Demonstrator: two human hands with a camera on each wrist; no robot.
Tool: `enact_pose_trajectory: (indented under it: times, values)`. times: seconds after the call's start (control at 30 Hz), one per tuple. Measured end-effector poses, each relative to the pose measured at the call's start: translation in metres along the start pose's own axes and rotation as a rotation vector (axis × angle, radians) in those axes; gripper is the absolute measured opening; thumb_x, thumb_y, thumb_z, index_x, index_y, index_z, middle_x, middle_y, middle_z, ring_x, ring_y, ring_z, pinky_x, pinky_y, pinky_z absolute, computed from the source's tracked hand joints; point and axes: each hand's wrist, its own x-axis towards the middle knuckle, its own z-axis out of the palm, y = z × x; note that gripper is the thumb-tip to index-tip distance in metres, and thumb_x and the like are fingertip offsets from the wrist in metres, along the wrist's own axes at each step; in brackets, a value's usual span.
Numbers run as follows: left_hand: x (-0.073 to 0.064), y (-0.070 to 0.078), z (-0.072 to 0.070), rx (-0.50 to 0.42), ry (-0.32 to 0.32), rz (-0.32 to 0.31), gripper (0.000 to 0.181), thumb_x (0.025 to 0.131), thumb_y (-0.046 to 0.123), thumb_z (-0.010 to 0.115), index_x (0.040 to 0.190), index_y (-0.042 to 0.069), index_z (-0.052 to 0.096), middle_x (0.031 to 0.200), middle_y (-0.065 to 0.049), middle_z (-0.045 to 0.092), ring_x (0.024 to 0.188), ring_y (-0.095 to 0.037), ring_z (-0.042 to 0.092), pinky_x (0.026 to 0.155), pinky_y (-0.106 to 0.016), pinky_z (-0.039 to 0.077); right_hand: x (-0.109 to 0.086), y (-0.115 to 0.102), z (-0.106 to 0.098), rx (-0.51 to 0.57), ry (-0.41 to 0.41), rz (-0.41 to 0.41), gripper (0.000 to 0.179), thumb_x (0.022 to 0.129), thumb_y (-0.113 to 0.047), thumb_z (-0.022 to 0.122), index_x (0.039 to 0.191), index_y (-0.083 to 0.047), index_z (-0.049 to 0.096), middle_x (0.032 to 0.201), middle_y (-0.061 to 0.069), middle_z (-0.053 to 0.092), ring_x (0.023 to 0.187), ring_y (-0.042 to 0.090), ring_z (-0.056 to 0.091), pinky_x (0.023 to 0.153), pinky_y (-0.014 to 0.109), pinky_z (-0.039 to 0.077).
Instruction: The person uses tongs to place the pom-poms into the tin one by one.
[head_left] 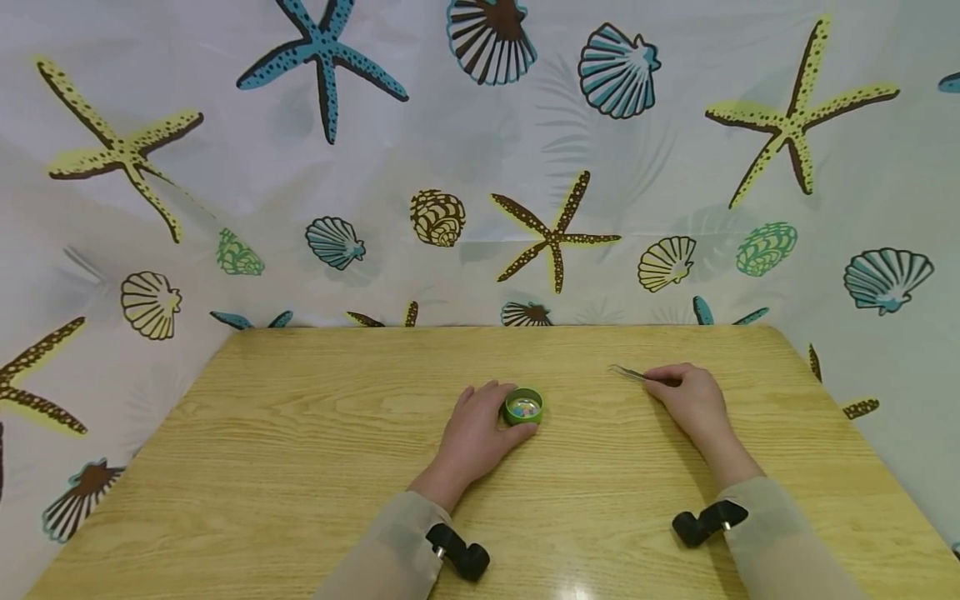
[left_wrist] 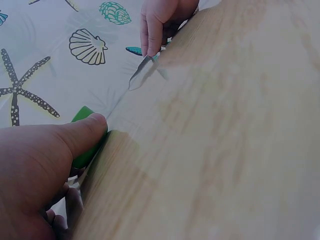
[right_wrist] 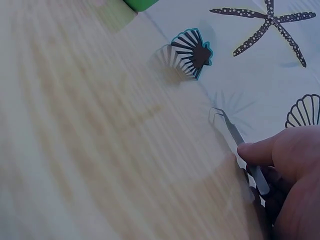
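A small round green tin point(head_left: 524, 423) stands on the wooden table with its top open. Several tiny pink, blue and yellow pieces point(head_left: 527, 411) lie inside it. My left hand point(head_left: 477, 433) holds this tin from its left side, thumb at the near wall and fingers round the far one. To the right, my right hand point(head_left: 692, 402) pinches metal tweezers point(right_wrist: 234, 132) between thumb and fingers. Their bent tips point(head_left: 615, 367) point left toward the tin, stand slightly apart and have nothing between them. In the left wrist view the thumb presses the tin's green wall point(left_wrist: 82, 115).
The wooden table point(head_left: 300, 467) reaches back to a white cloth point(head_left: 465, 283) printed with starfish and shells, which also hangs at both sides. A black camera mount point(head_left: 457, 552) sits on the left sleeve, another mount point(head_left: 708, 522) on the right.
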Motion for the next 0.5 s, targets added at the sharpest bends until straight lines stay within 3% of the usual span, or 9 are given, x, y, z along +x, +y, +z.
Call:
enact_pose_trajectory:
  times: [0.27,0.5]
  values:
    - [-0.0003,-0.0004,0.0000,0.000,-0.004,0.003,0.065,0.100,0.040,0.085,0.150,0.004,0.064,0.152,-0.017,0.065,0.155,-0.038,0.047,0.136,-0.053,0.019,-0.0012,0.0007,0.0011,-0.053,0.017,-0.033,0.027,0.107,-0.018,0.075,0.126,0.000,0.081,0.133,0.026,0.069,0.126,0.047,0.063,0.110,0.062,0.050]
    - [-0.0018,-0.0030,-0.0010,0.014,-0.008,0.001,0.071,0.099,0.040,0.087,0.153,0.002,0.061,0.154,-0.018,0.063,0.155,-0.040,0.047,0.136,-0.055,0.020,-0.0060,-0.0022,0.0028,0.059,-0.051,-0.022,0.048,0.105,-0.014,0.076,0.148,0.005,0.065,0.145,0.029,0.063,0.137,0.045,0.059,0.118,0.059,0.047]
